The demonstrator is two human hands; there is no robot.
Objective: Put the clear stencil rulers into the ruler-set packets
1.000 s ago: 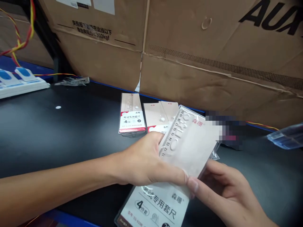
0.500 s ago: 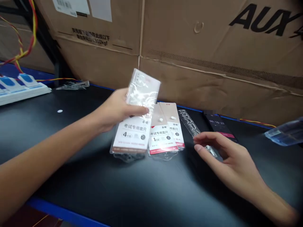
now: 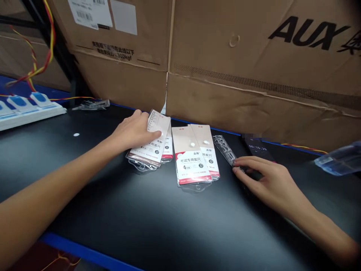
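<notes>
Two large corrugated cartons fill the view from 10 to 2 o'clock, one printed "AUX", and they stand along the far edge of a black work surface with blue edge trim showing at 7 o'clock. At 10 o'clock lies a white power strip with blue switches, red-and-yellow wires rising behind it; a clear plastic sleeve sits at 3 o'clock.

Four packaged ruler sets lie near the middle of the surface. The person's left hand, at 11 o'clock, has a narrow grip closed over the top ruler-set pack, which sits tilted across a lower pack. At 12 o'clock, a front pack overlaps a rear pack. The right hand, at 3 o'clock, is curled narrowly, its fingertips at the end of a loose clear ruler – whether they actually hold it, the view cannot settle. A phone lies just beyond that hand.

The main risk is slippage: glossy plastic on plastic could let the tilted pack skid off its neighbour, while a careless nudge could send the loose ruler against the phone.
</notes>
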